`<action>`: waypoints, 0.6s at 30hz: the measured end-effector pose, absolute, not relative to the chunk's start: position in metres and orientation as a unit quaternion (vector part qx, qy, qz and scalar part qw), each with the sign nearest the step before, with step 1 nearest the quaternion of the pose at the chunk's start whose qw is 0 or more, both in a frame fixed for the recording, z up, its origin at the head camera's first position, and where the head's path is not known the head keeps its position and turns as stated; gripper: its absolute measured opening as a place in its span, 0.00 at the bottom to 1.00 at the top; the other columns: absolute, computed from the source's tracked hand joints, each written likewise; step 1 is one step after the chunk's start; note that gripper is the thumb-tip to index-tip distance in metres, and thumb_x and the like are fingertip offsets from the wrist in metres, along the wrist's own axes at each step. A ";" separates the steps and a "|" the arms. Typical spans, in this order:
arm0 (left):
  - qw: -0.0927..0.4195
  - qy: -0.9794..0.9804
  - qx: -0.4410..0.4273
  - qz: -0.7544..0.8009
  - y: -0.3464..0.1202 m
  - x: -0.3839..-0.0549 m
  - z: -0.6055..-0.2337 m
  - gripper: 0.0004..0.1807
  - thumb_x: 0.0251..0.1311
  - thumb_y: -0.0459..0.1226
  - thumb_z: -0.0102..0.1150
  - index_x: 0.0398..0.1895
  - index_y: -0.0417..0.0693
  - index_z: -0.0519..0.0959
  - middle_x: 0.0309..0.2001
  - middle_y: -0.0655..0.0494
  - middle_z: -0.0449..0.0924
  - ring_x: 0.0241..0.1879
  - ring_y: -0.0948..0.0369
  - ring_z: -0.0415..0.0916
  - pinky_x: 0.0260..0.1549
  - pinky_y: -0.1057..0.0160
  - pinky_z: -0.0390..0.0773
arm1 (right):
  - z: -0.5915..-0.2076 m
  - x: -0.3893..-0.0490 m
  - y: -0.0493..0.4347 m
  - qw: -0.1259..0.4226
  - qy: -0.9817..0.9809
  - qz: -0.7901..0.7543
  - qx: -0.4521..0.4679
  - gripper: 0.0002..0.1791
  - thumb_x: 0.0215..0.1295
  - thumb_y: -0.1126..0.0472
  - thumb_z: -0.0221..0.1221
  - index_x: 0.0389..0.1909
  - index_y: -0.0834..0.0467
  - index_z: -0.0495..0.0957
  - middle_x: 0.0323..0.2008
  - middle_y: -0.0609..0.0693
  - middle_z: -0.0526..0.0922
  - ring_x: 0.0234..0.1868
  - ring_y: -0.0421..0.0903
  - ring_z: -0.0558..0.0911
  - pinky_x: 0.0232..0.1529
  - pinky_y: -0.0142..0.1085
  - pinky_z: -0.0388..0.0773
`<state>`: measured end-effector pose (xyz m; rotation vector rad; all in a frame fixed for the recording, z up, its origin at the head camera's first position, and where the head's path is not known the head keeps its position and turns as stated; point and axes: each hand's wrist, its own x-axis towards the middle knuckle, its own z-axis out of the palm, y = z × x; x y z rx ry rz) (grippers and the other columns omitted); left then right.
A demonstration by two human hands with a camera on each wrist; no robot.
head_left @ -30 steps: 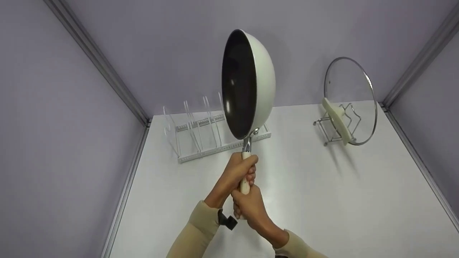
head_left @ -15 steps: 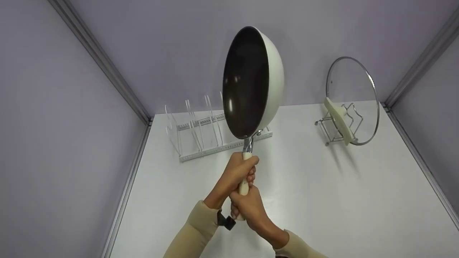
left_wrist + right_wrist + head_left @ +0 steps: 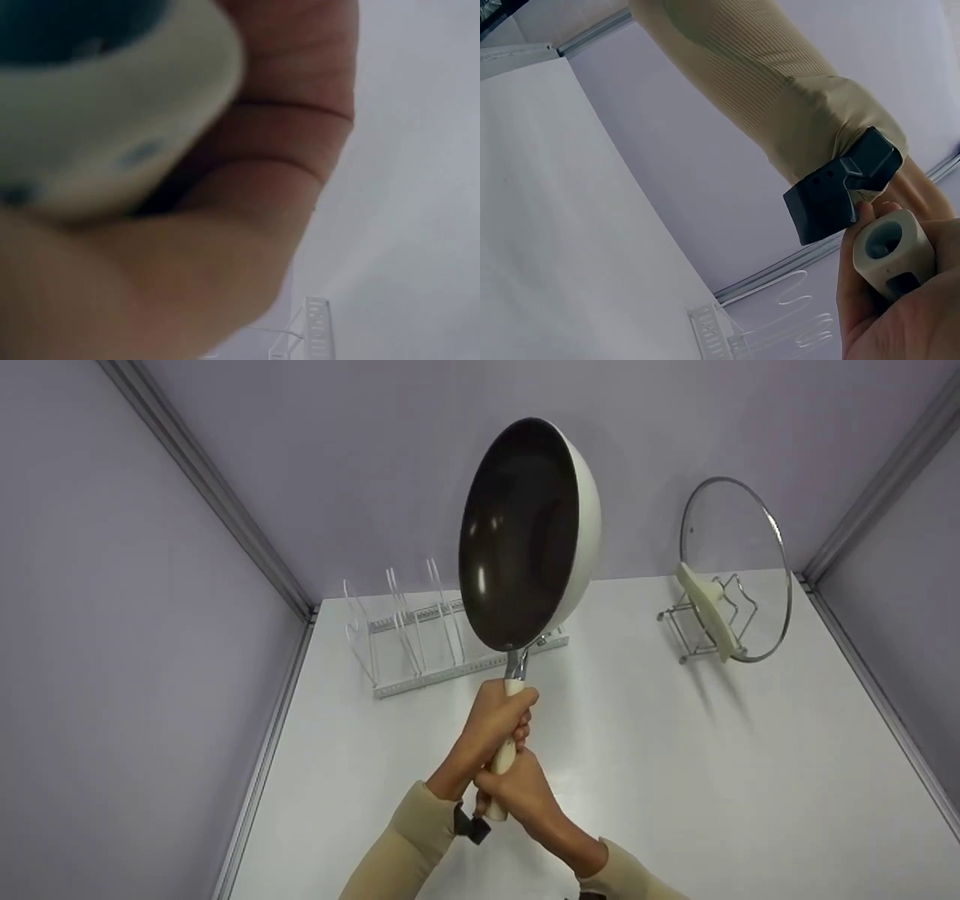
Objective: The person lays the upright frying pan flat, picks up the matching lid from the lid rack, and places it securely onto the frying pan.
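Observation:
A deep frying pan [image 3: 519,532], black inside and white outside, is held upright above the table with its dark inside turned left and toward me. My left hand [image 3: 495,716] grips the cream handle [image 3: 503,756] just below its metal neck. Lower down, near the handle's end, my right hand [image 3: 521,791] is wrapped round it too. The left wrist view has the left hand's curled fingers [image 3: 292,82] round the blurred pale handle, very close up. In the right wrist view, the hollow end of the handle [image 3: 892,251] pokes out from the right hand's grip.
Behind the pan stands a white wire rack [image 3: 420,641], its right part partly covered. To the right, a glass lid [image 3: 784,547] with a cream knob leans upright in a small wire stand [image 3: 690,634]. Walls close in the white table [image 3: 637,765] left, right and behind.
The pan turns so that more of its black inside faces me and less of its white outside shows. Both hands keep their grip; the handle's lower end swings slightly left.

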<state>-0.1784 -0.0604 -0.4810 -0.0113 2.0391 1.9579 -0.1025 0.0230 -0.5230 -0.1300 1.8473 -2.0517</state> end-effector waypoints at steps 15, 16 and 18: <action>0.109 0.792 0.007 0.600 -0.072 -0.176 -0.483 0.12 0.63 0.36 0.55 0.20 0.50 0.72 0.13 0.62 0.68 0.09 0.67 0.64 0.10 0.68 0.67 | -0.529 -0.103 0.039 0.217 0.714 -0.655 -0.119 0.37 0.71 0.51 0.63 0.73 0.65 0.63 0.58 0.60 0.80 0.52 0.48 0.83 0.49 0.41 0.84; 0.105 0.798 0.008 0.594 -0.073 -0.176 -0.482 0.12 0.63 0.36 0.55 0.21 0.50 0.72 0.13 0.62 0.68 0.09 0.67 0.64 0.10 0.68 0.66 | -0.529 -0.106 0.042 0.214 0.716 -0.653 -0.120 0.36 0.71 0.51 0.63 0.71 0.65 0.64 0.56 0.59 0.80 0.50 0.48 0.82 0.48 0.40 0.84; 0.095 0.811 0.013 0.577 -0.076 -0.177 -0.481 0.12 0.62 0.36 0.56 0.20 0.52 0.71 0.13 0.63 0.68 0.10 0.67 0.64 0.11 0.68 0.66 | -0.528 -0.112 0.050 0.201 0.714 -0.661 -0.115 0.31 0.70 0.52 0.65 0.65 0.65 0.67 0.51 0.58 0.81 0.45 0.48 0.83 0.45 0.39 0.84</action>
